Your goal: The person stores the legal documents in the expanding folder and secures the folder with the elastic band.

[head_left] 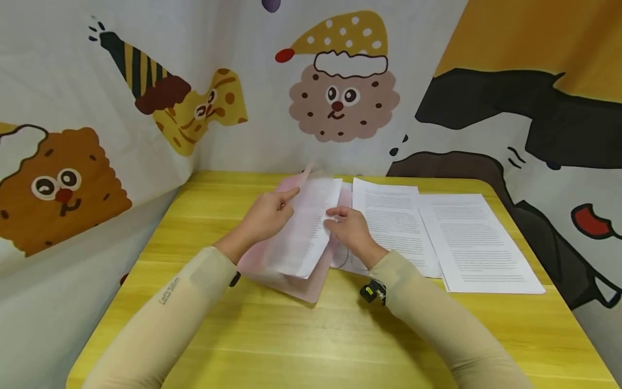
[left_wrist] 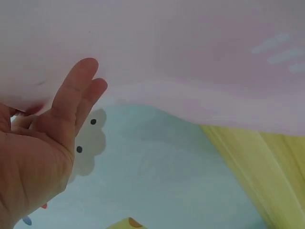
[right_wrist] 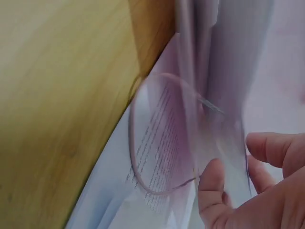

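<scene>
A pink translucent folder (head_left: 311, 289) stands partly opened at the middle of the table, with printed paper (head_left: 311, 232) between its layers. My left hand (head_left: 269, 216) holds the raised pink cover (left_wrist: 190, 62) at its upper edge. Two of its fingers stick out straight in the left wrist view. At the paper's right edge, my right hand (head_left: 352, 229) pinches with thumb and fingertips; the right wrist view shows the thumb (right_wrist: 212, 183) on one side and fingers on the other. A thin elastic loop (right_wrist: 133, 138) hangs by the folder, over printed text.
Right of the folder lies a printed sheet (head_left: 389, 216), partly under the right hand. Another printed stack (head_left: 478, 243) overlaps it farther right. The yellow wooden table (head_left: 316, 346) meets a cartoon-patterned cloth (head_left: 243, 146) at its back edge.
</scene>
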Demonstrator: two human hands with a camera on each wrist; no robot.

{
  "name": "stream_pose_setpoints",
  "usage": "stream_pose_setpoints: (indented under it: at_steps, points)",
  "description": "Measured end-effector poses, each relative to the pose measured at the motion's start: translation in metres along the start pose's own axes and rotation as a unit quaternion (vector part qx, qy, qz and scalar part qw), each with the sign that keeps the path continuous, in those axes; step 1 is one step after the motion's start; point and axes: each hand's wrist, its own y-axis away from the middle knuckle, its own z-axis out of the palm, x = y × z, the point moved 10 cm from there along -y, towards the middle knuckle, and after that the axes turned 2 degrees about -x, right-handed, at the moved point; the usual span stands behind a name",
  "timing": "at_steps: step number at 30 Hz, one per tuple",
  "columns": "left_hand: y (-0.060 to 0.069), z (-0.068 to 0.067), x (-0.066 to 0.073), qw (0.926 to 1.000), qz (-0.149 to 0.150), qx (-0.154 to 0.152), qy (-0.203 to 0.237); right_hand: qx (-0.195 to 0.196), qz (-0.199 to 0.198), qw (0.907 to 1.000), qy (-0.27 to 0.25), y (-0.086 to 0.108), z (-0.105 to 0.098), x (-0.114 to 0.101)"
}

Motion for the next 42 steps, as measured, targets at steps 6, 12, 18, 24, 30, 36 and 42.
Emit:
stream_pose_setpoints:
  at_steps: [6,12,18,24,30,36,42]
  points:
    - [-0.002,0.003,-0.003,1.0000,-0.006,-0.006,-0.003,-0.031,-0.003,0.9962,-0.081,0.004,0.006,-0.002]
    - [-0.003,0.004,0.002,0.9999,0.007,0.003,-0.012,-0.060,0.000,0.9968,-0.053,0.008,0.020,0.003]
    - [-0.002,0.004,0.004,0.9997,0.006,0.002,-0.023,-0.084,0.000,0.9957,-0.039,0.009,0.017,0.005]
    - [-0.004,0.004,0.010,0.9967,0.001,-0.003,-0.081,-0.072,0.001,0.9973,-0.016,0.013,-0.002,0.000]
    - [-0.001,0.005,0.045,0.9709,0.010,0.029,-0.238,-0.020,-0.051,0.9980,0.030,0.019,-0.016,-0.017]
    - [0.010,0.016,0.087,0.9165,0.057,0.092,-0.385,0.009,-0.093,0.9948,0.041,0.024,-0.015,-0.026]
    - [0.019,0.015,0.096,0.8881,0.067,0.140,-0.433,0.045,-0.087,0.9949,0.024,0.026,-0.020,-0.025]
